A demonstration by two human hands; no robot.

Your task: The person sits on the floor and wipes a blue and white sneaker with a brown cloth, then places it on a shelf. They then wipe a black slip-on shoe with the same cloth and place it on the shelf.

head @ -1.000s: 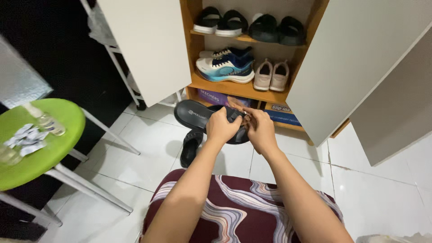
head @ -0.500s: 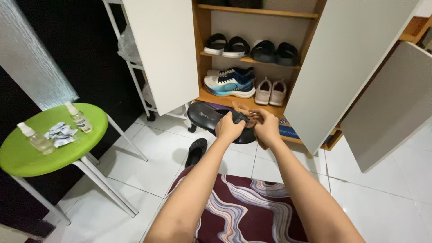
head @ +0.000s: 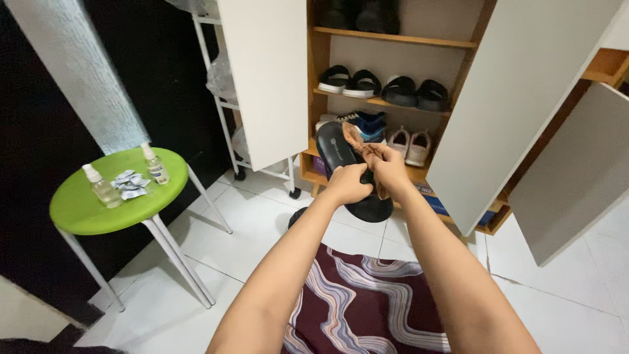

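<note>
The sandal [head: 341, 164] now stands tilted higher. Left hand [head: 347, 185] grips it; right hand [head: 391, 170] rubs it, seemingly with a cloth [head: 364, 149]. Wiping continues; firm hold needed.

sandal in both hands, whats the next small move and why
Probably rub the cloth further along the sandal. The left hand has a grip on the black sandal, held up and tilted, while the right hand presses a crumpled tan cloth against its upper part; the lower end looks untouched.
</note>
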